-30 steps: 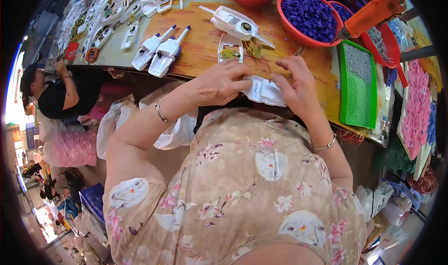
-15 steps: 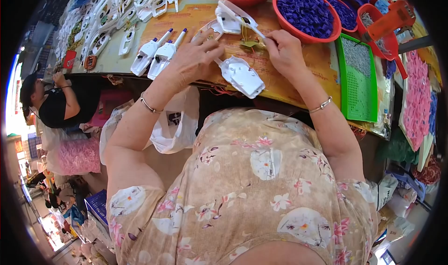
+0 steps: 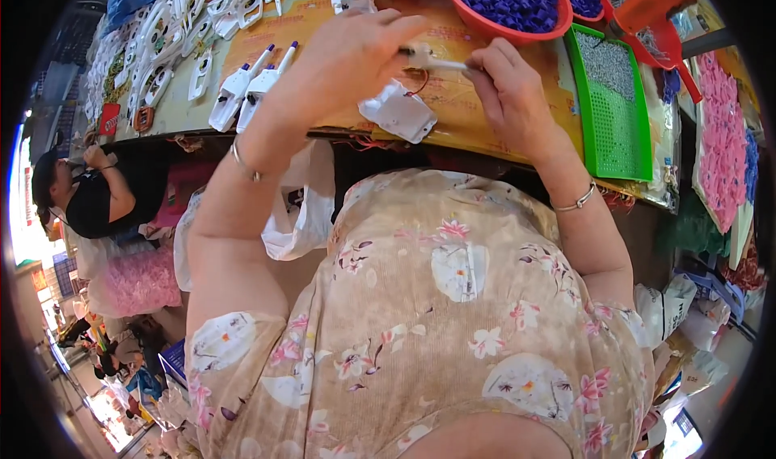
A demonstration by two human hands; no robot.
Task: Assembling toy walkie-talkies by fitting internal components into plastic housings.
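Observation:
My right hand (image 3: 513,91) is closed on one end of a slim white plastic part (image 3: 443,63), held over the table. The part's other end, with a dark bit, lies beside the fingers of my left hand (image 3: 347,55). That hand is blurred and its fingertips partly hidden, so I cannot make out its grip. Below lies a white plastic shell (image 3: 402,113), with a thin red wire near its top edge. Past my left hand sits another white piece (image 3: 353,1). Left of my left wrist rest two white handled pieces with purple tips (image 3: 234,95).
Many white plastic parts (image 3: 174,35) are heaped at the far left. At the far right stand red bowls of purple pieces (image 3: 505,6) and a green tray (image 3: 622,148) of small metal pieces. Another person (image 3: 97,188) sits at the left.
My left hand has moved from spread over the table toward the slim white part. My right hand now holds that part more level, above the shell. The view has shifted slightly.

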